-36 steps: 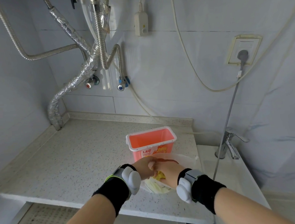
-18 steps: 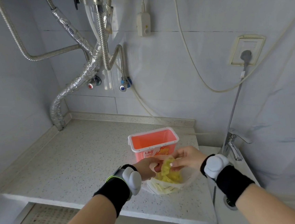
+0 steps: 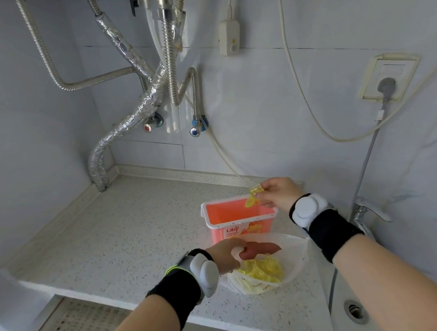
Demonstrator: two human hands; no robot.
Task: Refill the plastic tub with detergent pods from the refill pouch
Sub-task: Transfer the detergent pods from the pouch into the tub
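Observation:
A pink plastic tub [image 3: 218, 216] with a white rim stands open on the speckled counter, its label facing me. In front of it lies a clear refill pouch [image 3: 296, 262] with several yellow detergent pods [image 3: 262, 269] inside. My left hand [image 3: 226, 254] grips the pouch's near edge and holds its mouth open. My right hand [image 3: 278, 192] is raised over the tub's right rear corner, pinching yellow pods [image 3: 253, 195] that hang above the tub's opening.
The counter [image 3: 128, 234] runs left to a wall corner with foil-wrapped pipes [image 3: 129, 121] and two valves. A sink with a drain [image 3: 355, 310] and a tap [image 3: 369, 209] lies to the right. A plugged cord [image 3: 365, 160] hangs beside the tub.
My right hand has lifted yellow pods out of the pouch and carried them up and back over the tub. My left hand has stayed on the pouch.

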